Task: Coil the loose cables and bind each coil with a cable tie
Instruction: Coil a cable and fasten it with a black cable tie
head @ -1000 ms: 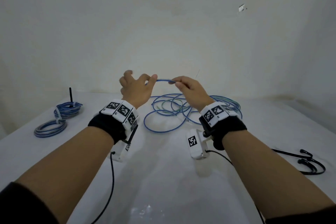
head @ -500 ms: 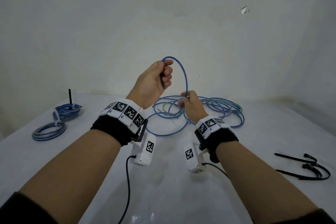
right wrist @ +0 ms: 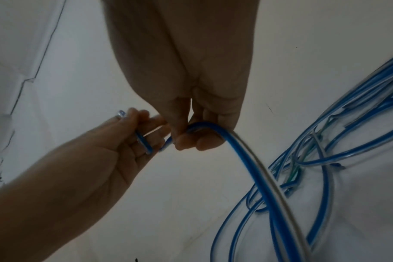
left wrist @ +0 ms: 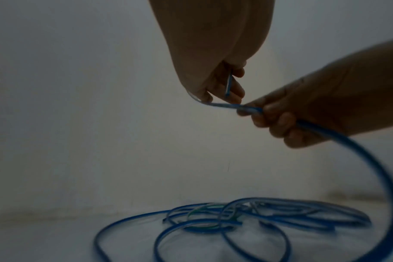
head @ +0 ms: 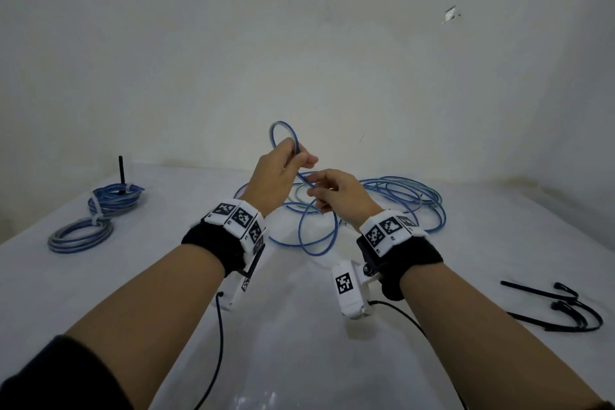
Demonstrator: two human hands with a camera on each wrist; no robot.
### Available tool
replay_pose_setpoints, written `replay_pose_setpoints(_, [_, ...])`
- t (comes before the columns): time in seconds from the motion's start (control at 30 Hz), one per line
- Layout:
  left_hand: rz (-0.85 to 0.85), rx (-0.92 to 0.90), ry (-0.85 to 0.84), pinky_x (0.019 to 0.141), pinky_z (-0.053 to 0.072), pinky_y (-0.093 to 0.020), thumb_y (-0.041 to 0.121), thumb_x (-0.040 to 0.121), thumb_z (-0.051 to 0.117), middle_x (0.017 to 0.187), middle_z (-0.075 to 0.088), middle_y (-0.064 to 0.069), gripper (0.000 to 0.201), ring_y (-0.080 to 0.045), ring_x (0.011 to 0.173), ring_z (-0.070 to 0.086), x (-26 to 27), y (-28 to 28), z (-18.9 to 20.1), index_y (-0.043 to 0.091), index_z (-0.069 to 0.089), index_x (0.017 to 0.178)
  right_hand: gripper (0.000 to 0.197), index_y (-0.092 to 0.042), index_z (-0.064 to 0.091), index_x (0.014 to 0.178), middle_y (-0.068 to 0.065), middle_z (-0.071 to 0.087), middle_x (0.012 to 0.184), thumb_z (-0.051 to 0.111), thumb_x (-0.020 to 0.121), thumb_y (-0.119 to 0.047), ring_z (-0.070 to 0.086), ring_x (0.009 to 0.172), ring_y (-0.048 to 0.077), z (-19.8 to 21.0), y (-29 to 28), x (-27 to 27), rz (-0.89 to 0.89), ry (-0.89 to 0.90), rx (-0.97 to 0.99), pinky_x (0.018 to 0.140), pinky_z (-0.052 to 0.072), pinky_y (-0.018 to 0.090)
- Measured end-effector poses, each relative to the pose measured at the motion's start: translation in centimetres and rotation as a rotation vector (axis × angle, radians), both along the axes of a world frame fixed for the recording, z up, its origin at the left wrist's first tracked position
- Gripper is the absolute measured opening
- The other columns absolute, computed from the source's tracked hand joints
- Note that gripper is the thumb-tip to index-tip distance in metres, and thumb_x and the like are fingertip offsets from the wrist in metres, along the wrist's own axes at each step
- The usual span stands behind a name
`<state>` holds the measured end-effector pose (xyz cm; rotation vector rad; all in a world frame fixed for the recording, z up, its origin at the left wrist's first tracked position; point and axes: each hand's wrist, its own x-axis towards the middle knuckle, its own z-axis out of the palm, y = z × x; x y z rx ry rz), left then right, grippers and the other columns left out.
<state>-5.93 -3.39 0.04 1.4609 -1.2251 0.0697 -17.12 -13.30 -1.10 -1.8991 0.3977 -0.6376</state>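
Observation:
A loose blue cable [head: 399, 200] lies tangled on the white table [head: 299, 343] ahead of me. My left hand [head: 283, 163] is raised above it and pinches a small loop of the cable [head: 283, 133] that stands over the fingers. My right hand [head: 327, 191], just below and to the right, pinches the same cable where it leaves the loop. From there the cable drops to the pile [left wrist: 247, 221]. In the left wrist view the cable end [left wrist: 228, 85] lies across the left fingers. In the right wrist view the cable [right wrist: 254, 170] runs down from the right fingertips [right wrist: 191, 140].
Two bound blue coils [head: 96, 213] lie at the far left of the table, beside a black upright stick [head: 121, 170]. Black cable ties [head: 562, 309] lie at the right edge. A white wall stands close behind the table.
The left hand has closed the wide arc of cable into a small loop above its fingers. The right hand has risen from the pile to just below the left hand.

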Motion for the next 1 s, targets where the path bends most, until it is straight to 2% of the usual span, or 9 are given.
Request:
replay_pose_setpoints(0.17, [0.154, 0.203, -0.318, 0.075, 0.052, -0.038, 0.018, 0.099, 0.04, 0.076, 0.067, 0.001, 0.015, -0.016, 0.073, 0.064, 1.1, 0.5, -0.7, 0.008, 0.049, 0.094, 0.016, -0.009, 0.051, 0.098, 0.011, 0.062, 0.083, 0.06, 0.087, 0.0, 0.056, 0.05, 0.01, 0.0, 0.1, -0.6, 0.019, -0.015, 0.056, 0.054, 0.051, 0.022])
replay_pose_setpoints(0.3, [0.367, 0.163, -0.384, 0.065, 0.048, -0.038, 0.021, 0.1, 0.035, 0.075, 0.066, -0.006, 0.021, -0.023, 0.064, 0.057, 2.4, 0.8, -0.1, 0.006, 0.048, 0.096, 0.021, -0.017, 0.051, 0.09, 0.006, 0.057, 0.085, 0.063, 0.085, -0.001, 0.066, 0.061, 0.021, -0.5, -0.3, -1.0, 0.084, 0.115, -0.071, 0.057, 0.053, 0.026])
replay_pose_setpoints(0.4, [0.542, 0.312, -0.513, 0.061, 0.034, -0.034, 0.025, 0.102, 0.029, 0.075, 0.064, -0.014, 0.031, -0.035, 0.066, 0.059, 3.3, 1.2, 0.0, 0.002, 0.049, 0.102, 0.015, -0.014, 0.053, 0.086, 0.007, 0.064, 0.076, 0.065, 0.085, -0.007, 0.068, 0.065, 0.022, -0.5, -1.0, -1.6, 0.029, 0.166, -0.112, 0.057, 0.051, 0.027])
replay_pose_setpoints(0.53, [0.645, 0.53, -0.57, 0.071, 0.029, -0.034, 0.025, 0.102, 0.024, 0.092, 0.069, -0.013, 0.035, -0.033, 0.084, 0.063, 3.6, 1.3, -0.6, 0.003, 0.051, 0.106, 0.007, -0.016, 0.058, 0.087, 0.006, 0.067, 0.086, 0.065, 0.085, -0.016, 0.06, 0.08, 0.018, -0.6, -2.5, -2.3, -0.208, 0.232, -0.464, 0.074, 0.048, 0.032])
replay_pose_setpoints(0.63, [0.622, 0.517, -0.482, 0.069, 0.037, -0.035, 0.027, 0.102, 0.024, 0.091, 0.067, -0.015, 0.038, -0.034, 0.086, 0.063, 3.8, 1.2, -1.0, 0.002, 0.053, 0.101, 0.009, -0.015, 0.061, 0.096, -0.001, 0.059, 0.088, 0.056, 0.088, -0.015, 0.054, 0.084, 0.017, -1.3, -2.6, -2.4, -0.209, 0.372, -0.647, 0.074, 0.044, 0.029])
replay_pose_setpoints(0.7, [0.57, 0.466, -0.411, 0.07, 0.043, -0.037, 0.029, 0.101, 0.022, 0.088, 0.065, -0.014, 0.042, -0.034, 0.086, 0.061, 3.6, 0.9, -0.7, 0.003, 0.053, 0.091, 0.011, -0.014, 0.058, 0.083, -0.001, 0.055, 0.081, 0.05, 0.091, -0.016, 0.051, 0.082, 0.021, -1.8, -2.6, -2.3, -0.231, 0.453, -0.694, 0.069, 0.04, 0.029])
replay_pose_setpoints(0.8, [0.424, 0.469, -0.234, 0.083, 0.045, -0.042, 0.042, 0.101, 0.021, 0.096, 0.065, -0.015, 0.057, -0.033, 0.091, 0.058, 2.5, 1.0, 0.2, 0.0, 0.058, 0.094, 0.027, 0.0, 0.06, 0.089, 0.011, 0.064, 0.088, 0.042, 0.097, -0.018, 0.057, 0.087, 0.029, -2.3, -3.6, -1.9, -0.358, 0.411, -0.51, 0.074, 0.043, 0.034])
replay_pose_setpoints(0.87, [0.287, 0.522, -0.177, 0.088, 0.044, -0.041, 0.048, 0.099, 0.023, 0.1, 0.065, -0.015, 0.06, -0.031, 0.095, 0.058, 1.8, 1.3, 0.4, 0.0, 0.058, 0.097, 0.023, 0.001, 0.056, 0.096, 0.017, 0.065, 0.095, 0.041, 0.098, -0.017, 0.059, 0.09, 0.032, -2.2, -4.3, -1.8, -0.469, 0.278, -0.335, 0.077, 0.045, 0.037])
replay_pose_setpoints(1.0, [0.175, 0.6, -0.213, 0.085, 0.042, -0.042, 0.043, 0.099, 0.03, 0.104, 0.063, -0.017, 0.048, -0.032, 0.094, 0.057, 1.9, 1.7, -0.3, 0.001, 0.054, 0.099, 0.019, -0.002, 0.046, 0.112, 0.022, 0.059, 0.106, 0.04, 0.094, -0.003, 0.054, 0.088, 0.028, -1.4, -5.2, -1.9, -0.542, 0.059, -0.143, 0.078, 0.045, 0.038])
